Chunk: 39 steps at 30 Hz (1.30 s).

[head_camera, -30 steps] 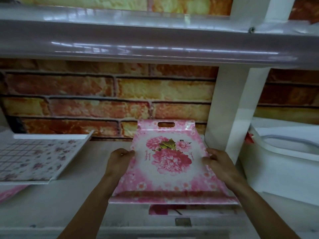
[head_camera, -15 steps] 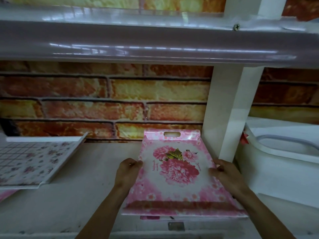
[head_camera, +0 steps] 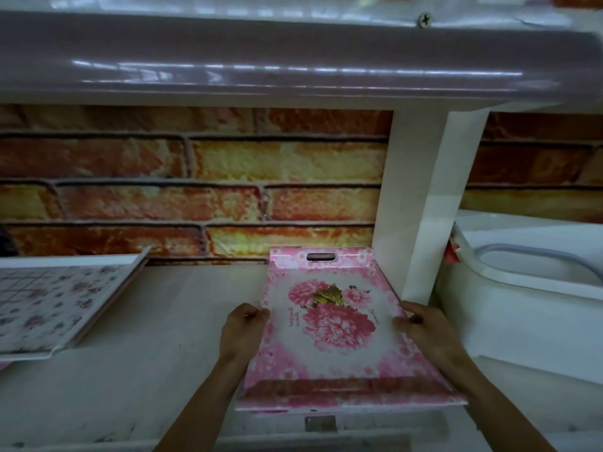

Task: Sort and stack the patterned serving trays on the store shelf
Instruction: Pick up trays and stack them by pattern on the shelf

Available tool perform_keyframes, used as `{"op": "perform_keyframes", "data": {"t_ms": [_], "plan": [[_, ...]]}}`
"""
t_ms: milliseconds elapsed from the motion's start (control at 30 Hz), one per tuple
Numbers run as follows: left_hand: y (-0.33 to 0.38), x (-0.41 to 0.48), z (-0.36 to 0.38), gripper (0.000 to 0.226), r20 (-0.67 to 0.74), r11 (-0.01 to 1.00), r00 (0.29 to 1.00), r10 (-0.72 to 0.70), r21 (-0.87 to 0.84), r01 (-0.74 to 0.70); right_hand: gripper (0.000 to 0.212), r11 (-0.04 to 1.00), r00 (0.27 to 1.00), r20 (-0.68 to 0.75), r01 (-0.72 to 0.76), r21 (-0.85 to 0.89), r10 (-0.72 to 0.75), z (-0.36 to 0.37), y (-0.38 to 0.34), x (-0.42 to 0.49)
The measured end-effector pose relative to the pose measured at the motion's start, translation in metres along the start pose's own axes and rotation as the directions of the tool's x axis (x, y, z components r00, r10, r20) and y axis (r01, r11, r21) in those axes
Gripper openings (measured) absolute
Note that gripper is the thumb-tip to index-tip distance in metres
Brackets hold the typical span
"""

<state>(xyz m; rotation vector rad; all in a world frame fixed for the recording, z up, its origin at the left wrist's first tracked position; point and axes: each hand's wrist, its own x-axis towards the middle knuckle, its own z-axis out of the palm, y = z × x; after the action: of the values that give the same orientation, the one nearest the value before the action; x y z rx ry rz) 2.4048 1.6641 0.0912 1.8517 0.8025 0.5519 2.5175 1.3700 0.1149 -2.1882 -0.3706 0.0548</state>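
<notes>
I see the main risk on the right: the pink peony tray (head_camera: 332, 324) sits at the shelf's (head_camera: 146, 370) right end, its far corner just beside the white upright (head_camera: 414, 207), so a crooked push could jam it there. Its near edge reaches the shelf front and could tip off. My left hand (head_camera: 243, 331) pinches the left rim with curled fingers, and my right hand (head_camera: 424, 331) grips the right rim. The checked floral tray (head_camera: 55, 305) lies well apart, on the left.
</notes>
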Motion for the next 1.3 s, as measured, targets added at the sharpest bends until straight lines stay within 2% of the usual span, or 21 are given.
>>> {"op": "perform_keyframes", "data": {"t_ms": [533, 833, 967, 1100, 1300], "plan": [[0.006, -0.001, 0.001, 0.023, -0.057, 0.968, 0.998, 0.039, 0.249, -0.023, 0.027, 1.000, 0.999, -0.045, 0.007, 0.010, -0.006, 0.008, 0.010, 0.008], [0.001, 0.001, 0.008, 0.022, -0.075, 0.955, 0.996, 0.042, 0.297, -0.017, 0.024, 0.994, 0.998, -0.063, 0.024, -0.103, -0.031, 0.012, 0.018, 0.015], [-0.002, 0.001, 0.010, 0.024, -0.079, 0.956, 0.996, 0.042, 0.294, -0.017, 0.019, 0.997, 0.997, -0.072, 0.011, -0.080, -0.016, 0.015, 0.025, 0.017], [-0.007, 0.002, 0.011, 0.028, -0.087, 0.958, 0.995, 0.038, 0.287, -0.011, 0.020, 0.999, 0.999, -0.051, -0.017, 0.035, 0.019, 0.019, 0.032, 0.019], [-0.010, -0.001, 0.012, 0.027, -0.105, 0.968, 0.992, 0.064, 0.246, -0.036, 0.019, 0.993, 0.998, -0.064, -0.017, 0.117, 0.025, 0.022, 0.036, 0.018]]}}
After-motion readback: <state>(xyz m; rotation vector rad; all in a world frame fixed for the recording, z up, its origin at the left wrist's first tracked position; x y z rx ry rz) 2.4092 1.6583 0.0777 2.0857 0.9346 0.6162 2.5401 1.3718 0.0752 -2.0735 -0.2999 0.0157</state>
